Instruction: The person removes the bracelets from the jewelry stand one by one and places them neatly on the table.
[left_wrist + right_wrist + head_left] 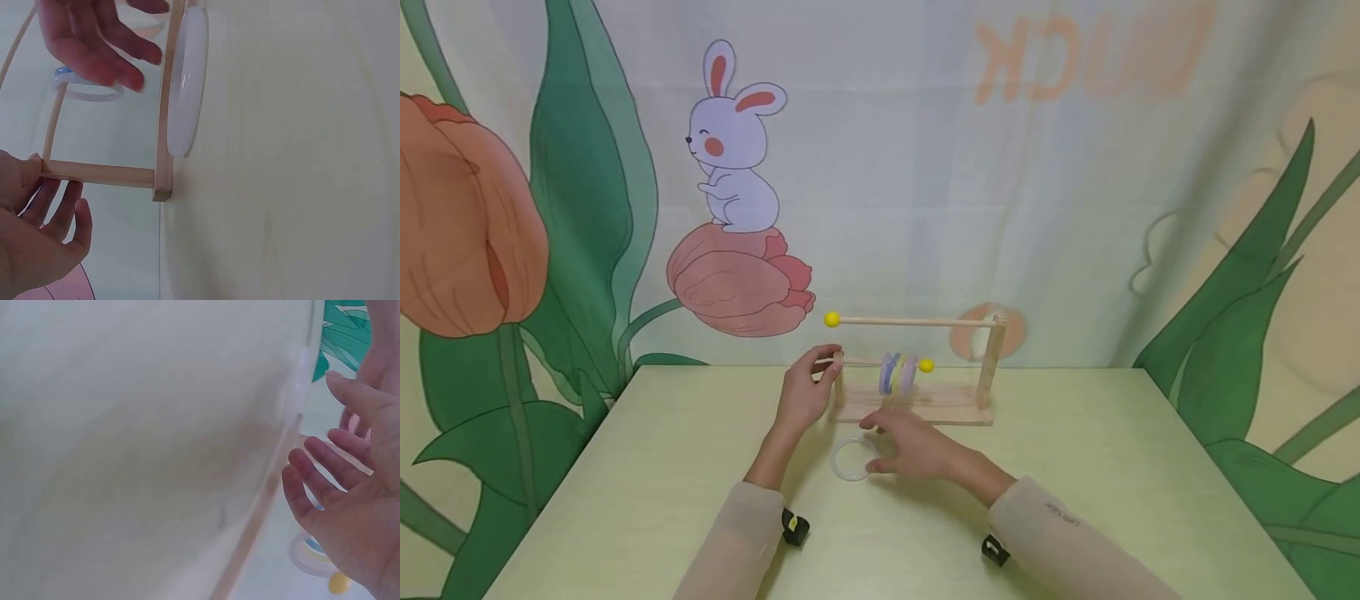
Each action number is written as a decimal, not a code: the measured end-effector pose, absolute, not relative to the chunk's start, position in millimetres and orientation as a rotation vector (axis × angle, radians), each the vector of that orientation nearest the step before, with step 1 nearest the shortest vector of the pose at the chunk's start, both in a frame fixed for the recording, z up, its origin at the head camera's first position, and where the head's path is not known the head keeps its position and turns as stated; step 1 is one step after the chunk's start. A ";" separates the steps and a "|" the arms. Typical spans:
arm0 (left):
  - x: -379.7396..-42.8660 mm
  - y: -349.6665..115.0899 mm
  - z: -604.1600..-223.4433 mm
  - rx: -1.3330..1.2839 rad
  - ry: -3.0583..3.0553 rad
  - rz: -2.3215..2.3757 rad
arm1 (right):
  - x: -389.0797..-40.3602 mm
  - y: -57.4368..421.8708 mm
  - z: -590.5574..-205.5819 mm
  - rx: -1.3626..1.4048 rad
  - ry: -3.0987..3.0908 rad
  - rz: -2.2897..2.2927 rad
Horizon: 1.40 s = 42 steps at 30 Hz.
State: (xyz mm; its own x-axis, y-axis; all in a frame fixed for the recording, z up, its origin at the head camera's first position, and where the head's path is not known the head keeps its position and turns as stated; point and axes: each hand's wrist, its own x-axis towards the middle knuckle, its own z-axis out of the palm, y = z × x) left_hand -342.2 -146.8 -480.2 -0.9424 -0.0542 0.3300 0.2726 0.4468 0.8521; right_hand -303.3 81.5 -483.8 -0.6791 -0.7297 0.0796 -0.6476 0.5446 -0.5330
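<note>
Behind everything hangs a printed backdrop point(880, 208), with a rabbit on a pink tulip, rising past the far edge of the pale table point(625, 475). Near that edge stands a wooden stand point(990, 367), upright, its two posts of unequal height each carrying a level rod. The left hand point(807, 390) pinches the top of the shorter post between thumb and fingers; the right hand point(917, 446), fingers loosely spread and holding nothing, hovers in front of the base. A whitish ring point(835, 467) lies on the table by its thumb; whether they touch is unclear. Several pastel rings point(898, 375) hang together around the lower rod, close to its yellow end ball point(927, 366); another yellow ball point(832, 319) tips the upper rod.
</note>
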 end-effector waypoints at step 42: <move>-344.8 -147.0 -480.3 -0.172 -2.396 -1.493 | -354.8 122.1 -476.9 -0.755 3.008 -1.302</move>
